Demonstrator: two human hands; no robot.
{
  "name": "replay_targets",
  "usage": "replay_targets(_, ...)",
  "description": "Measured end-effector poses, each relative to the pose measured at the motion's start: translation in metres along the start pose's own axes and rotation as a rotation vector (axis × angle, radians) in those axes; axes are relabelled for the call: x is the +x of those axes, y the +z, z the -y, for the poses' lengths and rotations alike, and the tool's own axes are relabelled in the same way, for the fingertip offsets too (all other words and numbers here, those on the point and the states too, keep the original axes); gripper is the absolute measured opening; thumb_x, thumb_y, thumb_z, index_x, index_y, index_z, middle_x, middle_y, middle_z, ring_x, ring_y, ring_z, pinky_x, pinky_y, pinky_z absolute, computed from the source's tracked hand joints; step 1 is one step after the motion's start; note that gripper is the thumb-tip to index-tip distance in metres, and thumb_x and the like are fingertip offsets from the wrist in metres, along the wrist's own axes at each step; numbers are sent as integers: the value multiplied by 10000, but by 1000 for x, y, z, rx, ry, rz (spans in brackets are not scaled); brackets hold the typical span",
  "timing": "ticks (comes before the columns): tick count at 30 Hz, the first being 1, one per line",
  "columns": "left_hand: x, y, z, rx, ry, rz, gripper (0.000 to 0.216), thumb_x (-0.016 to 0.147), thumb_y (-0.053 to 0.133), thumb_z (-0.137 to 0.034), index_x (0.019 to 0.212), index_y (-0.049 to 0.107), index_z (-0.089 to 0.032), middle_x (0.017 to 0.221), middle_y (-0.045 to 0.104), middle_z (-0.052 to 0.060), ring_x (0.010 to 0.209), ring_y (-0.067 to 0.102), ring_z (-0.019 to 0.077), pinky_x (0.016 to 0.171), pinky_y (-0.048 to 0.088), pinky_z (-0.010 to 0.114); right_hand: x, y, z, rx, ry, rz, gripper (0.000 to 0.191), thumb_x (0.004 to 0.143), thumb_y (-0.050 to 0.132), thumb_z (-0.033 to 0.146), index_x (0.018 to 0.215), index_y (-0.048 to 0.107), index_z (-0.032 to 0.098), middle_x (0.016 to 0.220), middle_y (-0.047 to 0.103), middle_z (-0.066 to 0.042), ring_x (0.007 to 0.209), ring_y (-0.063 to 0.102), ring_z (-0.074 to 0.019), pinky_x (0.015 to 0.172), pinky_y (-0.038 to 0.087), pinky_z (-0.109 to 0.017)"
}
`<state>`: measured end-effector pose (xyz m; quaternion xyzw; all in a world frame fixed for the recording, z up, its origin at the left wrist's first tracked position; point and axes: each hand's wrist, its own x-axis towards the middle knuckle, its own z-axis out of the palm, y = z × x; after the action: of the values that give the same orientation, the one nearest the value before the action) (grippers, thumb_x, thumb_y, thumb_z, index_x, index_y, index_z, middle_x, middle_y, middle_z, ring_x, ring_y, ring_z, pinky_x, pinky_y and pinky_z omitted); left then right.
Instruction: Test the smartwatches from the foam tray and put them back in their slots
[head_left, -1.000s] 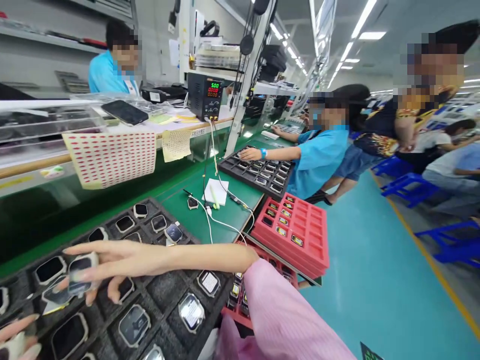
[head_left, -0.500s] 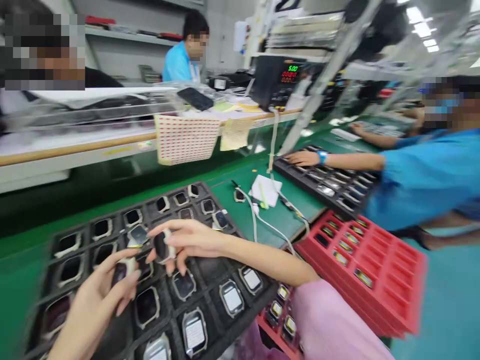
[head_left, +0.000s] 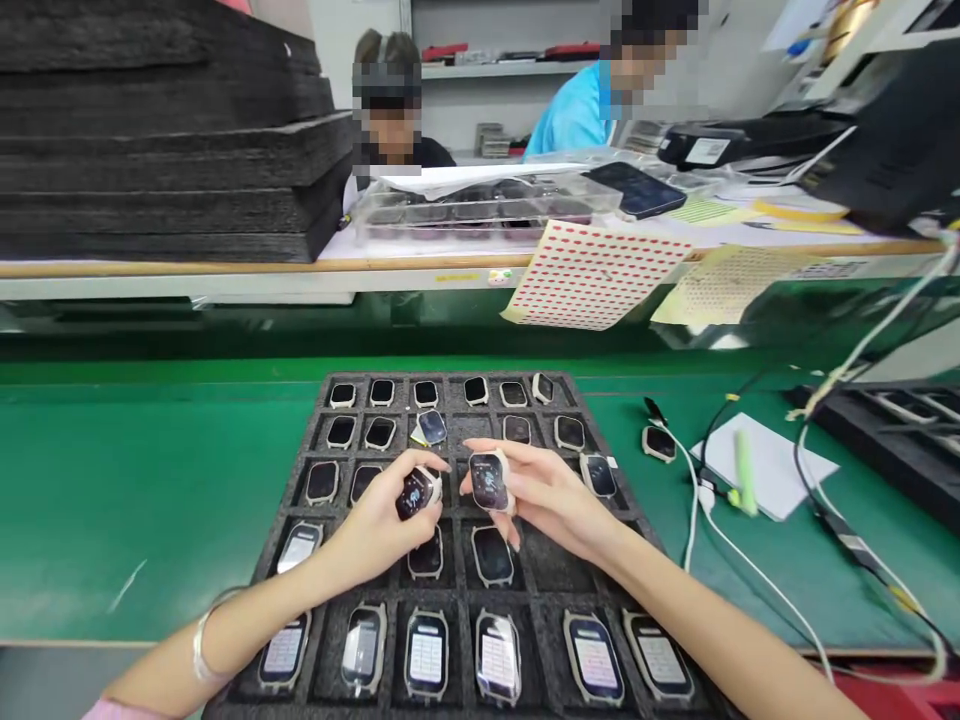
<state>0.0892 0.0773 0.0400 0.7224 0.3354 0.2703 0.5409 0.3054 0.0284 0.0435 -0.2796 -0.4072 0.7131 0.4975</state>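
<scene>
My left hand is closed around a smartwatch case whose dark screen shows small lit marks. Beside it, my right hand grips a second watch case by its edges, its screen lit with a pale figure. Both are held just above a black foam tray, which has rows of square pockets. Strapless watch cases lie in most pockets. Those in the front row, such as one watch, show white screens, while the farther ones are dark. One tilted watch has a yellowish tab by it.
Stacked black foam trays stand on the shelf at left. Sheets with red dots hang over its edge. At right, white cables, a loose watch and white paper lie on the green bench. Two people sit beyond.
My view has swung left, bringing the tray to the middle and leaving the co-worker at right out of sight. Both watches stay in my hands, and their screens now show lit content.
</scene>
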Motion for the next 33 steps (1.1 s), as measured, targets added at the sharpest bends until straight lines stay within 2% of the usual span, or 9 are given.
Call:
replay_targets(2, 1, -1, -1, -5, 21, -19, 320, 776, 525, -118, 1081, 527, -212, 937, 568, 5, 801, 533, 154, 711, 426, 247, 0, 0, 0, -19, 10, 2, 404, 869, 668, 254, 1257, 582, 176, 995, 692, -131, 573, 642, -129, 480, 540, -225)
replay_targets(8, 1, -3, -1, 10, 46, 6, 299, 768, 529, -109, 1052, 529, -203, 902, 560, -2, 778, 510, 144, 739, 412, 247, -1, 2, -1, -78, 29, -19, 403, 860, 674, 263, 1241, 593, 158, 988, 692, -138, 534, 618, -116, 484, 531, -236)
replay_targets(12, 0, -4, -1, -13, 22, 21, 310, 791, 524, -128, 1091, 508, -202, 844, 541, -14, 703, 502, 131, 681, 409, 245, 0, 5, 1, -113, 44, -25, 422, 832, 703, 295, 1217, 610, 148, 929, 694, -115, 512, 608, -115, 476, 516, -234)
replay_targets(17, 0, -5, -2, 5, 63, 32, 383, 772, 537, -98, 1135, 499, -216, 959, 556, 4, 784, 515, 144, 703, 403, 249, 0, 4, 1, -191, 70, -44, 455, 819, 713, 335, 1215, 608, 138, 926, 691, -110, 509, 604, -120, 479, 508, -246)
replay_targets(22, 0, -5, -2, 21, 52, 62, 347, 773, 532, -83, 1097, 510, -205, 893, 559, -9, 748, 505, 136, 690, 395, 242, 0, 3, 0, -199, 75, -16, 434, 844, 682, 315, 1230, 596, 135, 930, 681, -106, 515, 605, -116, 482, 504, -239)
replay_targets(28, 3, -5, 2, -3, 53, 32, 378, 789, 542, -135, 1156, 486, -208, 986, 560, 20, 763, 527, 148, 666, 410, 245, 0, 4, 1, -203, 79, -27, 479, 828, 695, 337, 1248, 586, 135, 933, 674, -108, 535, 600, -122, 488, 515, -256)
replay_targets(33, 4, -5, 2, 30, 32, 21, 335, 747, 539, -107, 1071, 529, -192, 869, 571, -1, 727, 528, 150, 657, 409, 246, 0, 5, 1, -189, 111, -69, 465, 820, 697, 330, 1228, 595, 132, 919, 676, -109, 529, 601, -128, 461, 514, -253)
